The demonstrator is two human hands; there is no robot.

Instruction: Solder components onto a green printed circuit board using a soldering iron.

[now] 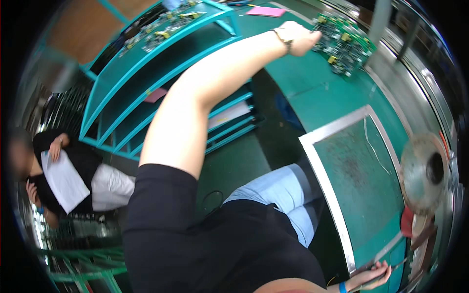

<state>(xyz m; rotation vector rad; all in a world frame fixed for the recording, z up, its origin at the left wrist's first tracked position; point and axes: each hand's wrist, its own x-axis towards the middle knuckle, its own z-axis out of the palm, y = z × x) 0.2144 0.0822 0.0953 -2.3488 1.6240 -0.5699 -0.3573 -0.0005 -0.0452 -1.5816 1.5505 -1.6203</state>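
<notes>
Touching boards (349, 43), perhaps: blurry left hand (298, 38)

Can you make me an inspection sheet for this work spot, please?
Surface: green tabletop, dark specks inside a silver metal frame.
Job's things: heaped green circuit boards with yellow parts; thin stick-like tool.
Clutter: flat pink sheet.
Hands: left hand at the boards, grip unclear; right hand holds the tool.
Cables: thin white cord inside the frame.
Surroundings: teal metal rack; person with white paper.
</notes>
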